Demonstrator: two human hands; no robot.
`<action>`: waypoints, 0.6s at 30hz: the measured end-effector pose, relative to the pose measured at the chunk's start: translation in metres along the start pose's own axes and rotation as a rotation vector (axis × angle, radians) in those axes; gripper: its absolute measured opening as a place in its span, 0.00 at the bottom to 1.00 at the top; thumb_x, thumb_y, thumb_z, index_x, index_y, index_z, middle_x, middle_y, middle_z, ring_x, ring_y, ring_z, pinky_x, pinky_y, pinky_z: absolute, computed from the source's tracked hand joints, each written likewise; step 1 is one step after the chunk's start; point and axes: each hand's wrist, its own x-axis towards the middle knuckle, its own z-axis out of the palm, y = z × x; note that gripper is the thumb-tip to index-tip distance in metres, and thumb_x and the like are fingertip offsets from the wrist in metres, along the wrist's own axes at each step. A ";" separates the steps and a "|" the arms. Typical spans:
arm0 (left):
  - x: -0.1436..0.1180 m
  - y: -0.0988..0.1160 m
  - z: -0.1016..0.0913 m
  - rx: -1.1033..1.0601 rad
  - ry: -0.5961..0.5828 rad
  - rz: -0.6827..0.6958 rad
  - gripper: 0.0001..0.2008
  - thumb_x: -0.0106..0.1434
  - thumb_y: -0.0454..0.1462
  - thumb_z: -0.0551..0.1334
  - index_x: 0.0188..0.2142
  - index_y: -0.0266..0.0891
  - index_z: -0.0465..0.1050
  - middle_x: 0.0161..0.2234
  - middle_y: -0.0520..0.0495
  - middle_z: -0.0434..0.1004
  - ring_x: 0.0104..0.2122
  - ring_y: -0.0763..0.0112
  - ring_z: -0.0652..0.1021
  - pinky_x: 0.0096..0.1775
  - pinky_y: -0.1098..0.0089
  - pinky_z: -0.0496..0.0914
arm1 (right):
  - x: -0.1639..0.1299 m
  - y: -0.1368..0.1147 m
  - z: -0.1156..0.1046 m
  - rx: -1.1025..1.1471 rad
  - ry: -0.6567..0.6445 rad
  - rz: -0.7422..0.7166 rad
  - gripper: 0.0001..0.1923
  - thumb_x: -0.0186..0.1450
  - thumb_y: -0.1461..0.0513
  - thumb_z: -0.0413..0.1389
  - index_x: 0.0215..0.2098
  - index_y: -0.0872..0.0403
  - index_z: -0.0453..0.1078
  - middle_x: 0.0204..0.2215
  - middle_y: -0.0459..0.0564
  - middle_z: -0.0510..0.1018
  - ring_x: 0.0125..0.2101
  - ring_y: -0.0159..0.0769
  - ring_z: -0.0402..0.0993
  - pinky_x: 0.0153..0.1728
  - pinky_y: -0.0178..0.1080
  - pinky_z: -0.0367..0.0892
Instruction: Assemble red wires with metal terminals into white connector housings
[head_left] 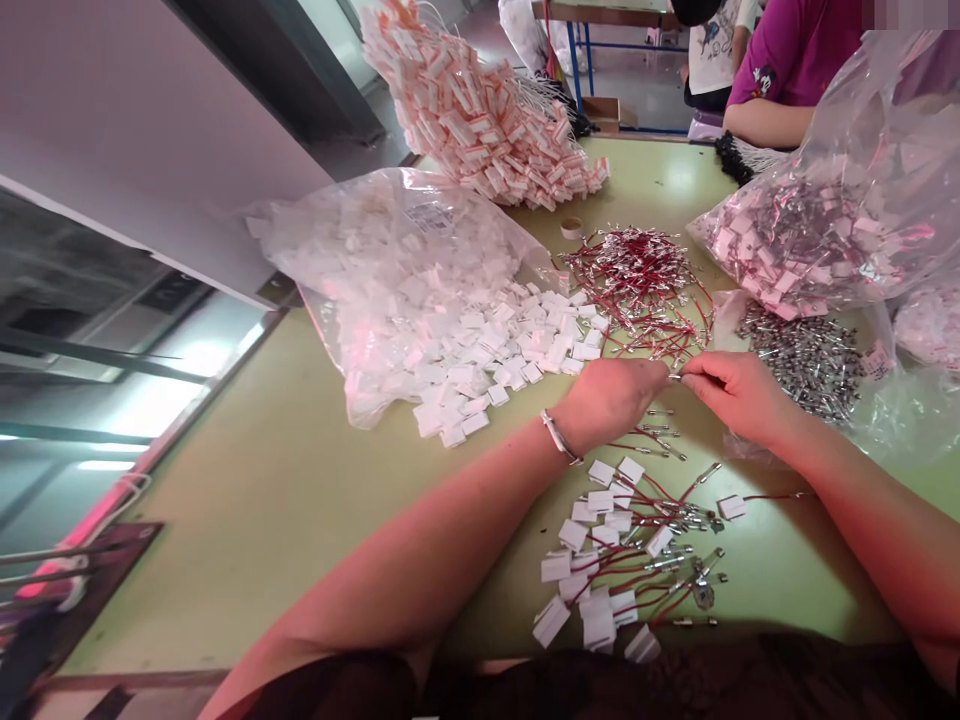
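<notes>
Red wires (637,285) with shiny metal ends lie in a heap on the green worktop (300,500), right above the two hands. The left hand (611,395) and the right hand (731,390) meet at their fingertips, each grip pinched tight on one small metal piece (675,377) between them. White plastic plugs (510,350) spill from a clear bag (390,270) to the left. Finished wires with plugs (615,550) lie close to the person. It looks like a joining step; next, the pinched piece likely needs a steady push straight into its mate.
</notes>
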 end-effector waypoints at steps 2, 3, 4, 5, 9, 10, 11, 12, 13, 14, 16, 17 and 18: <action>-0.001 0.001 -0.002 0.146 -0.068 0.067 0.10 0.66 0.33 0.51 0.36 0.39 0.71 0.28 0.49 0.73 0.27 0.69 0.71 0.26 0.70 0.58 | 0.000 -0.003 -0.002 0.036 -0.092 0.101 0.10 0.63 0.60 0.53 0.26 0.54 0.71 0.18 0.42 0.69 0.21 0.28 0.60 0.24 0.35 0.56; -0.001 0.001 -0.003 0.177 -0.093 0.098 0.10 0.65 0.31 0.51 0.37 0.39 0.71 0.29 0.48 0.73 0.27 0.69 0.71 0.25 0.70 0.58 | 0.000 -0.005 -0.002 0.058 -0.129 0.162 0.10 0.63 0.60 0.53 0.25 0.54 0.71 0.17 0.42 0.68 0.20 0.28 0.59 0.23 0.35 0.55; -0.001 0.000 -0.004 0.185 -0.101 0.116 0.10 0.64 0.31 0.52 0.37 0.39 0.71 0.29 0.48 0.73 0.28 0.69 0.71 0.26 0.70 0.58 | 0.000 -0.006 -0.002 0.080 -0.153 0.218 0.11 0.62 0.59 0.53 0.24 0.54 0.70 0.16 0.41 0.67 0.19 0.27 0.58 0.22 0.35 0.54; 0.000 -0.001 -0.005 0.168 -0.092 0.128 0.10 0.65 0.31 0.52 0.36 0.39 0.71 0.30 0.48 0.73 0.28 0.69 0.72 0.27 0.70 0.60 | 0.000 -0.006 -0.002 0.098 -0.162 0.260 0.12 0.63 0.59 0.53 0.23 0.54 0.70 0.16 0.41 0.67 0.19 0.27 0.57 0.22 0.35 0.54; 0.007 -0.015 -0.006 -0.146 0.075 0.193 0.11 0.67 0.39 0.53 0.35 0.39 0.73 0.33 0.46 0.76 0.34 0.69 0.74 0.37 0.68 0.67 | 0.003 -0.003 0.002 0.019 -0.104 0.197 0.11 0.63 0.59 0.53 0.27 0.54 0.73 0.20 0.44 0.72 0.21 0.28 0.62 0.24 0.36 0.57; 0.009 -0.019 -0.006 -0.243 0.143 0.152 0.12 0.67 0.40 0.53 0.35 0.39 0.73 0.34 0.46 0.76 0.35 0.69 0.74 0.39 0.68 0.67 | 0.003 -0.002 0.004 -0.037 -0.096 0.143 0.10 0.64 0.59 0.53 0.29 0.53 0.74 0.22 0.45 0.74 0.23 0.30 0.64 0.26 0.36 0.58; 0.012 -0.022 -0.004 -0.313 0.217 0.073 0.12 0.67 0.40 0.53 0.36 0.39 0.74 0.34 0.46 0.77 0.36 0.69 0.74 0.40 0.67 0.68 | 0.003 -0.001 0.005 -0.092 -0.102 0.084 0.10 0.64 0.59 0.53 0.31 0.52 0.75 0.25 0.46 0.76 0.25 0.31 0.66 0.28 0.37 0.59; 0.016 -0.025 -0.002 -0.342 0.287 -0.032 0.11 0.67 0.39 0.53 0.38 0.38 0.74 0.35 0.45 0.77 0.37 0.69 0.74 0.41 0.67 0.68 | 0.003 0.000 0.007 -0.138 -0.126 0.025 0.10 0.65 0.59 0.53 0.32 0.52 0.76 0.27 0.47 0.77 0.27 0.32 0.68 0.29 0.38 0.60; 0.019 -0.026 0.001 -0.329 0.340 -0.142 0.11 0.66 0.38 0.54 0.39 0.37 0.74 0.36 0.43 0.77 0.37 0.68 0.75 0.42 0.66 0.69 | 0.003 0.000 0.007 -0.170 -0.157 -0.030 0.11 0.65 0.58 0.53 0.33 0.51 0.77 0.29 0.48 0.78 0.28 0.33 0.69 0.30 0.38 0.61; 0.022 -0.027 0.004 -0.287 0.361 -0.230 0.10 0.65 0.37 0.55 0.40 0.36 0.74 0.37 0.42 0.76 0.38 0.66 0.75 0.42 0.65 0.69 | 0.003 0.000 0.007 -0.187 -0.185 -0.073 0.12 0.66 0.57 0.52 0.33 0.50 0.77 0.30 0.48 0.78 0.29 0.34 0.69 0.31 0.39 0.61; 0.028 -0.027 0.010 -0.176 0.319 -0.316 0.09 0.63 0.35 0.59 0.41 0.34 0.73 0.40 0.39 0.75 0.40 0.62 0.75 0.43 0.63 0.69 | 0.005 0.003 0.002 -0.199 -0.174 -0.087 0.14 0.66 0.54 0.52 0.32 0.49 0.78 0.29 0.48 0.77 0.29 0.34 0.69 0.31 0.39 0.62; 0.030 -0.026 0.013 -0.128 0.273 -0.327 0.09 0.62 0.34 0.59 0.41 0.34 0.73 0.40 0.38 0.75 0.40 0.61 0.75 0.42 0.62 0.69 | 0.007 0.007 -0.003 -0.225 -0.127 -0.048 0.15 0.66 0.54 0.51 0.32 0.49 0.78 0.28 0.48 0.76 0.28 0.34 0.69 0.31 0.39 0.62; 0.032 -0.026 0.014 -0.093 0.231 -0.331 0.08 0.62 0.34 0.59 0.39 0.33 0.74 0.40 0.38 0.74 0.39 0.60 0.75 0.41 0.62 0.69 | 0.009 0.012 -0.009 -0.273 -0.056 0.017 0.15 0.66 0.55 0.50 0.32 0.50 0.77 0.28 0.48 0.76 0.28 0.34 0.70 0.31 0.39 0.62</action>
